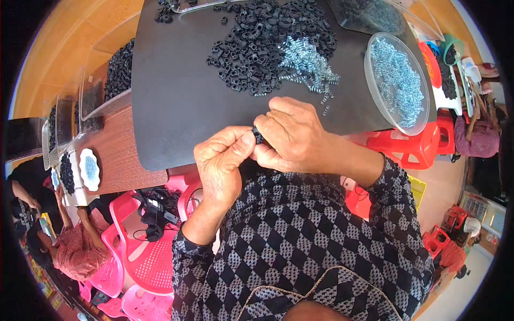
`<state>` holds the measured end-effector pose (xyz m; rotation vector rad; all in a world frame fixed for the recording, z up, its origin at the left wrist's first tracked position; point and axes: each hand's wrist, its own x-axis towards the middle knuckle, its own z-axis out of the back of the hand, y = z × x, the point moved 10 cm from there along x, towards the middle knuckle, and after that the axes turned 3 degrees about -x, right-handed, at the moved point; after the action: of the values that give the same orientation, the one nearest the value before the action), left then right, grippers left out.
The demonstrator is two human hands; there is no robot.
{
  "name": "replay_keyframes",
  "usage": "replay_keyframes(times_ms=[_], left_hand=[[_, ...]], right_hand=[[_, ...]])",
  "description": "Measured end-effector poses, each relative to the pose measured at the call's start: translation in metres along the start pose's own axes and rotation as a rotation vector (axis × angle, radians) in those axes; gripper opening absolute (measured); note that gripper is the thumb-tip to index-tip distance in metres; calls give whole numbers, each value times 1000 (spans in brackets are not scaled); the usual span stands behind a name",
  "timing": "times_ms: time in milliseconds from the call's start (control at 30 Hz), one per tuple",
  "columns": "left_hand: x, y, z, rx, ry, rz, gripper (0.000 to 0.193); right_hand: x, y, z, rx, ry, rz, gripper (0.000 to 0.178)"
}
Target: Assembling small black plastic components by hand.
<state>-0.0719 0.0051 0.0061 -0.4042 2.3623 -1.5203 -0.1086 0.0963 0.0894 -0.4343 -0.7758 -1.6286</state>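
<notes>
Close to the near edge of the dark table [176, 107], my two hands meet over a small black plastic part [258, 136]. My left hand [222, 158] pinches it between thumb and fingertips. My right hand [292, 136] has its fingers curled against the other side of the same part and hides some of it. Just beyond them lies a large heap of black plastic parts [251, 48]. Small silvery metal springs [308, 61] are piled on the heap's right side, with a few strays trailing toward my right hand.
A round clear tub [369, 69] of springs stands at the table's right edge, near a red stool [407, 147]. On the left, a clear bin [110, 104] of black parts rests on a brown table [126, 152]. Pink chairs [152, 262] and other seated people flank me.
</notes>
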Motion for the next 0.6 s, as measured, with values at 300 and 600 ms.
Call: replay_keyframes(times_ms=[300,600], left_hand=[[12,-7,28,213,-76,-31,20],[38,-33,38,627,-77,-285,21]], right_hand=[[10,-65,94,-353,-26,-287,25],[44,-178,202,-784,-103,-648,24]])
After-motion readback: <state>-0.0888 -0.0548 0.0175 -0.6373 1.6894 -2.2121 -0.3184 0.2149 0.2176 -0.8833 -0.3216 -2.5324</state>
